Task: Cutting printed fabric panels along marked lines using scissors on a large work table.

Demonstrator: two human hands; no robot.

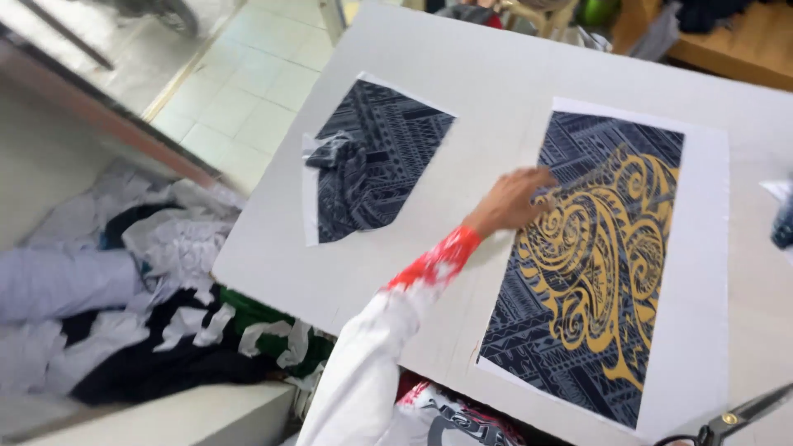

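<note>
We see no label, sign or screen here. The one thing that looks like packaging is a small crumpled piece of clear plastic wrapping (324, 149), lying on the upper left edge of the smaller dark patterned fabric piece (372, 169) on the white surface (462, 74). It is see-through with pale glints, loosely bunched, and dark cloth shows through it. Whether it is a whole bag or only a scrap, we cannot tell.

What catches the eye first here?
A dark printed sheet with bold yellow swirls lies at the table's right, and the left hand touches its upper left edge. A smaller dark cut piece sits left of it, and scissors poke in bottom right.
</note>
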